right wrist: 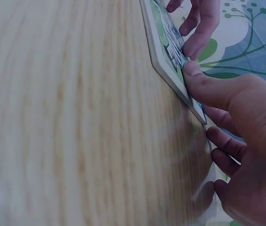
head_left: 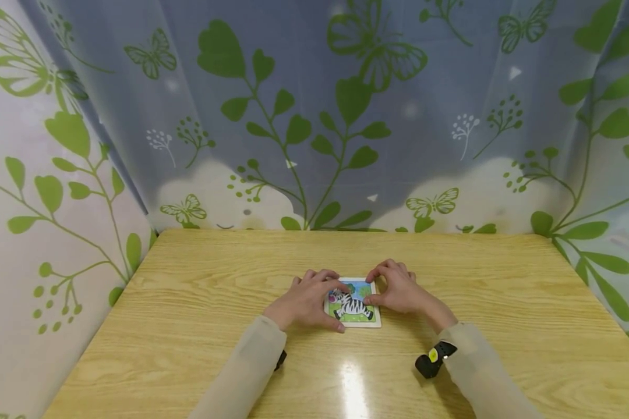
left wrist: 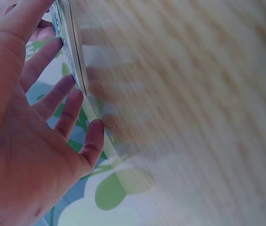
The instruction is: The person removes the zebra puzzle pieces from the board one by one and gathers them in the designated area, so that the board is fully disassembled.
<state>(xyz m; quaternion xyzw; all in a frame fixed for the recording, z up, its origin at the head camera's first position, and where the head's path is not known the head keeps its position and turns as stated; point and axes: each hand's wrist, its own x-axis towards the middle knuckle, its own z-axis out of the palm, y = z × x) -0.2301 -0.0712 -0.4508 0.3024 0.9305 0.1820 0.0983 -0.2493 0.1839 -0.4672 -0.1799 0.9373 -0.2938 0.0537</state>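
A square zebra picture board (head_left: 352, 319) with a white border lies flat on the wooden table. My left hand (head_left: 309, 299) spans its left side, thumb at the lower edge and index finger bent over the top of the picture. From the right, my right hand (head_left: 402, 290) holds the board, its thumb resting on the picture and its index finger at the top right corner. In the right wrist view the thumb (right wrist: 208, 87) lies over the border, other fingers low by the table. The left wrist view shows the board edge-on, left fingers (left wrist: 69, 113) spread beside it.
Bare wood of the table (head_left: 209, 302) surrounds the board. A curtain (head_left: 293, 116) with leaves and butterflies hangs along the back and both sides. Black straps with small devices (head_left: 431, 362) sit at the wrists, over beige sleeves (head_left: 241, 372). Light glares on the near tabletop.
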